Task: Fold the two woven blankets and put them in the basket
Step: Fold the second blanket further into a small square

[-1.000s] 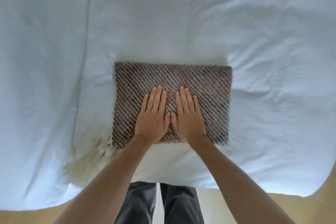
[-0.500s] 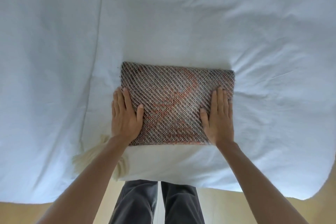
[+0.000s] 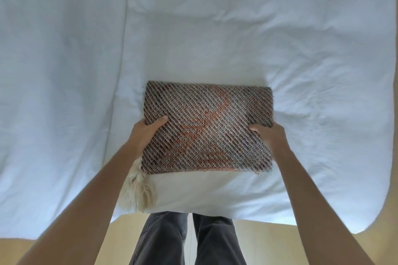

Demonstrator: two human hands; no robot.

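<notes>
The folded woven blanket [image 3: 206,127] is over the bed's white sheet [image 3: 193,28], close to the sheet's near edge. The left hand [image 3: 144,133] has its grip clamped on the blanket's left edge and the right hand [image 3: 271,135] on its right edge, thumbs on top. Cream tassels [image 3: 137,191] hang from its near-left corner.

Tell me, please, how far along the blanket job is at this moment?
Done: one blanket lies folded into a rectangle on the sheet, fringe sticking out at its near left corner. In hand: the left grip and right grip hold its side edges, thumbs on top. Left: carrying it to the basket, which is out of view, as is the second blanket.
</notes>
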